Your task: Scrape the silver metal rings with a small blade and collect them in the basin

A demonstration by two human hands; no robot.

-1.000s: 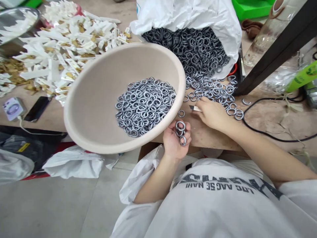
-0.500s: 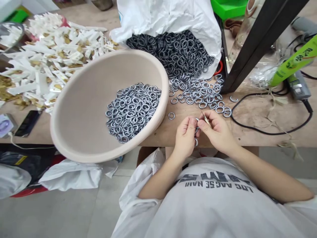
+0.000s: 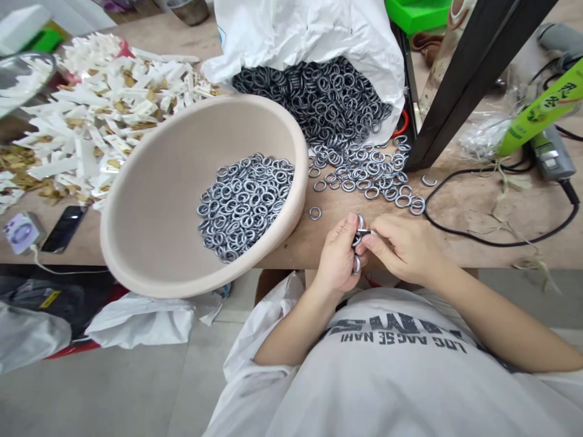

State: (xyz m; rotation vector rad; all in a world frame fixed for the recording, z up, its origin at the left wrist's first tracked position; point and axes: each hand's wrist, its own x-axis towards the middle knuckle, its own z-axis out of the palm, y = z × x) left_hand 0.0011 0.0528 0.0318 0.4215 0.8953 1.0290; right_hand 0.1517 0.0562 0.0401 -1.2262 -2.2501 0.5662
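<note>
My left hand [image 3: 338, 257] is raised just off the wooden bench edge, its fingers closed on a short bunch of grey metal split rings [image 3: 357, 246]. My right hand [image 3: 403, 247] meets it from the right, pinching a small flat sliver [image 3: 364, 231] with a dark tip against those rings. Its exact kind is hard to tell. A wide beige bowl [image 3: 291, 200] tilts on the bench to the left of my hands, holding a mound of similar rings [image 3: 246, 206]. One loose ring [image 3: 315, 213] lies just beyond my left hand.
A torn white sack [image 3: 310, 36] spills dark rings [image 3: 314, 97] onto the bench [image 3: 464, 206], with lighter rings [image 3: 359, 173] scattered in front. White tabs with gold bits [image 3: 104, 103] heap at left. A black post [image 3: 469, 85], black cable [image 3: 496, 233] and phone [image 3: 64, 229] are nearby.
My right hand has come from the bench up to my left hand, bringing the sliver to the rings. My hands are now closer together, and the view has shifted slightly.
</note>
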